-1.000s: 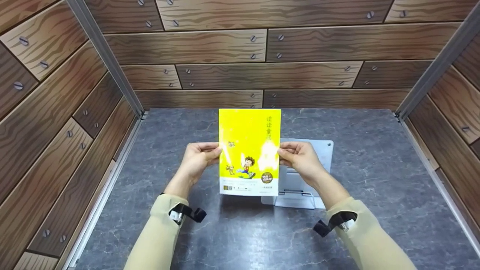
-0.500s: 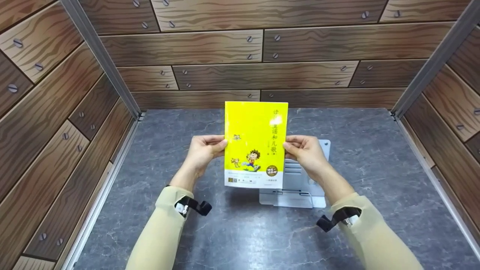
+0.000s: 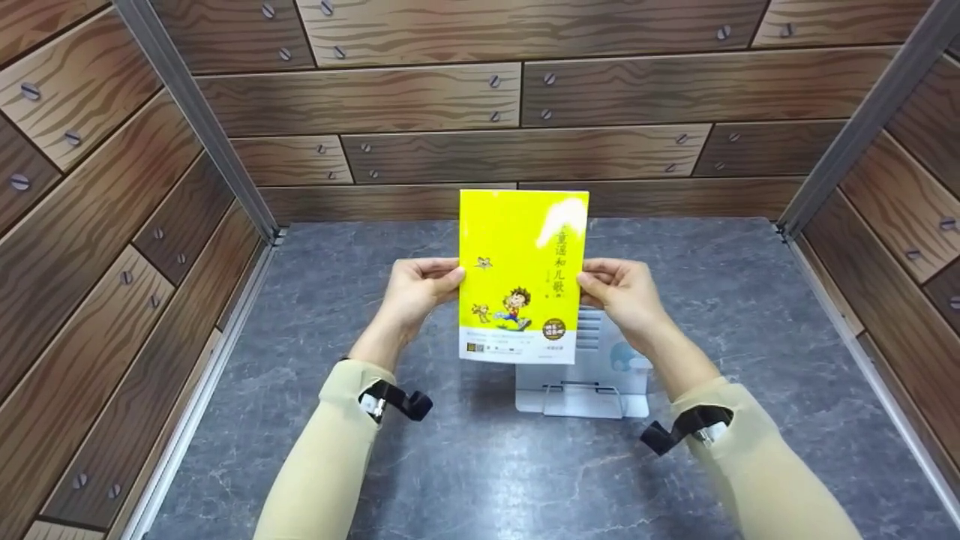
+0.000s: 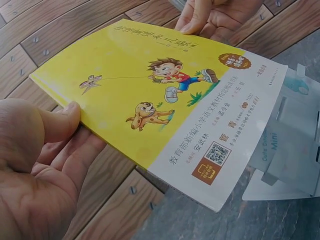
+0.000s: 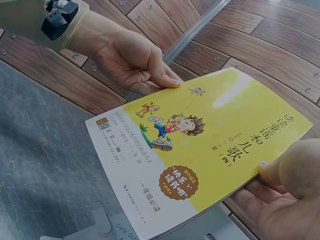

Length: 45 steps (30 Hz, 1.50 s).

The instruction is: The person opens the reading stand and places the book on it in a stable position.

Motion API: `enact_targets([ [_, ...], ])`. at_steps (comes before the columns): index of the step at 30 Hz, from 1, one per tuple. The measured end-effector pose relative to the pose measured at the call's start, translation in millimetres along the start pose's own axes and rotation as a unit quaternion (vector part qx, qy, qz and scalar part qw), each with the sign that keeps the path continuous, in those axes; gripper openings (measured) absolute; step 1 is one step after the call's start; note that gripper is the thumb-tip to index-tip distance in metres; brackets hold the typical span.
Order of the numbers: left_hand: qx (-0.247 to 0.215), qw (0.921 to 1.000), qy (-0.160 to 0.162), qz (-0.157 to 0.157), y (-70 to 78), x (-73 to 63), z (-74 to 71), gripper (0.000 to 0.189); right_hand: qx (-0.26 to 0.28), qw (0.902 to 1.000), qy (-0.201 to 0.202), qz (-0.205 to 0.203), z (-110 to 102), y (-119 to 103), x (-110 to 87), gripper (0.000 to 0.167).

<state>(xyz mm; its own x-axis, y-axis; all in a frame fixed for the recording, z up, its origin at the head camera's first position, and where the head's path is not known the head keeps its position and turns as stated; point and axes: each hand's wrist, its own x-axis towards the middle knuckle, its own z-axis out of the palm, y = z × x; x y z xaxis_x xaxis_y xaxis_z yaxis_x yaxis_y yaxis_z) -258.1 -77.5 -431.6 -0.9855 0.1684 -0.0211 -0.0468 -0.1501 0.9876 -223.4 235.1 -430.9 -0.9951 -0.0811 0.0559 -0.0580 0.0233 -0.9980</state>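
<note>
A thin yellow book [image 3: 517, 255] with a white band along its bottom is held upright above the table, its cover facing the head camera. A running boy, a small dog and a kite are printed on it. My left hand [image 3: 420, 292] pinches the left edge, thumb on the cover and fingers behind. At the opposite edge my right hand [image 3: 626, 296] pinches it the same way. Behind and below the book stands a pale blue-grey book stand [image 3: 581, 401] with a wire holder at its front lip; the book and right hand hide part of it.
The grey marbled table [image 3: 337, 240] is enclosed by wood-plank-patterned walls [image 3: 420, 97] at the back and both sides. Metal strips [image 3: 202, 127] run along the corners. A dark strap with a device [image 3: 394, 397] sits on each wrist over the sleeves.
Both hands have raised the book and shifted it slightly right in the head view. More of the stand's lower part shows beneath it. The grip on both edges is unchanged.
</note>
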Motion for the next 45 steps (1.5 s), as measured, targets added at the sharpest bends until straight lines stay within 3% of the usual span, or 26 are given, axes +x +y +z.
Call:
enact_targets([
  [9,0.004,0.9999,-0.011,0.011,-6.9,-1.7,9.2,0.022,-0.006,0.9998,0.016,-0.005,-6,-1,-4.6,0.027],
  [28,0.012,0.9998,0.007,0.013,-0.8,11.3,30.3,0.021,-0.016,0.9989,0.044,-0.011,-21,-4,3.9,0.029],
  [38,0.040,0.9987,0.013,0.029,-2.3,15.4,44.3,0.020,-0.036,0.9963,0.075,-0.023,-27,-1,6.5,0.028],
  [45,0.032,0.9985,0.021,0.038,-4.9,17.9,51.1,0.021,-0.053,0.9947,0.084,-0.027,-31,-4,5.8,0.031],
])
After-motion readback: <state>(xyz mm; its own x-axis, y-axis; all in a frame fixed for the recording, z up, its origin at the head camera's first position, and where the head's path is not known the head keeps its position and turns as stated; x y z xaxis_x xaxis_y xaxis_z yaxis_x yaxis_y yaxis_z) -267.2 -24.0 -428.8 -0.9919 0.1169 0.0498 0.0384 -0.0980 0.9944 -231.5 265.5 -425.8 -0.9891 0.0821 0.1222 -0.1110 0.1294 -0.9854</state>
